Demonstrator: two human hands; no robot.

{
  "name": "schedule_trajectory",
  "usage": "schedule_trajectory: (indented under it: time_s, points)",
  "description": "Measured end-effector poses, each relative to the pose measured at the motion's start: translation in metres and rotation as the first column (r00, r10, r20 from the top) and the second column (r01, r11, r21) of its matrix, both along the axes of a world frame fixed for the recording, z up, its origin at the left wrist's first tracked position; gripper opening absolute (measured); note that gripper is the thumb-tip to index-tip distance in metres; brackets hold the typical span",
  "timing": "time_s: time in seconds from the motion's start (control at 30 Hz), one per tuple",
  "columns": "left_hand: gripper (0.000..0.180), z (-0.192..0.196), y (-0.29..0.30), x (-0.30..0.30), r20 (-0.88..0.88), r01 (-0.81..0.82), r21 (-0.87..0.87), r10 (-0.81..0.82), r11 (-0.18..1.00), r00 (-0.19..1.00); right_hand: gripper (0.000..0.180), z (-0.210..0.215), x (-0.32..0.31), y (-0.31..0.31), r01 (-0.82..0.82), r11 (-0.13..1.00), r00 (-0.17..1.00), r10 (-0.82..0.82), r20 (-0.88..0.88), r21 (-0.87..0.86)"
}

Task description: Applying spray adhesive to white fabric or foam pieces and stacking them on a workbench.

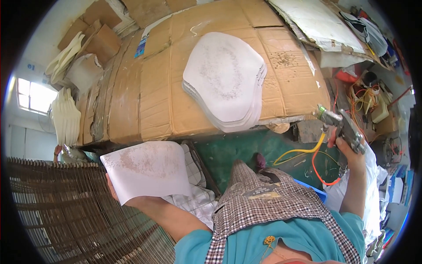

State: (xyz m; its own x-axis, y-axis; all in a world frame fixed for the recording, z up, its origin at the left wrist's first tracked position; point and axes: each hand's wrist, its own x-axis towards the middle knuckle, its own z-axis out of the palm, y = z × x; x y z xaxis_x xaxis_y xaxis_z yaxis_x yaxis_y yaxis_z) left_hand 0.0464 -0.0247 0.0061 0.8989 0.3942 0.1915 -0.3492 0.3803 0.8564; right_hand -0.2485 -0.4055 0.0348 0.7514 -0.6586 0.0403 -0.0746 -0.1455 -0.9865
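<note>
One head-worn fisheye camera looks steeply down from above the person's chest, so the checked apron (pixel 268 200) fills the lower middle close up and both forearms rise from the bottom edge. It faces forward over a cardboard-covered table (pixel 154 88) just ahead, whose straight edges bow toward the dark round rim.

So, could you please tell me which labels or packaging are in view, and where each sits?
Blue-and-white rectangular sticker label: on the flattened brown cardboard sheets, upper left.
Pale rectangular woven label: on the brown-and-white checked apron, at the chest.
No screens or signs visible.
</note>
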Motion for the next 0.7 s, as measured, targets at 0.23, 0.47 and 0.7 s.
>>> schedule_trajectory:
  time_s: [0.23,0.47,0.7]
  points:
    - [0.042,0.008,-0.017,-0.001,-0.084,0.010,-0.044,-0.014,0.999,0.996,0.055,0.012,-0.023,-0.019,0.038,0.992,0.986,-0.056,-0.155,-0.119]
    - [0.041,0.007,-0.028,0.006,-0.141,-0.015,-0.167,-0.009,0.986,0.990,0.052,0.003,-0.008,-0.017,-0.260,0.956,0.959,0.272,-0.076,0.138]
    - [0.039,-0.005,-0.021,0.006,-0.043,0.061,-0.152,-0.068,0.986,0.997,0.024,-0.005,0.022,-0.045,0.078,0.997,0.997,-0.077,-0.025,0.013]
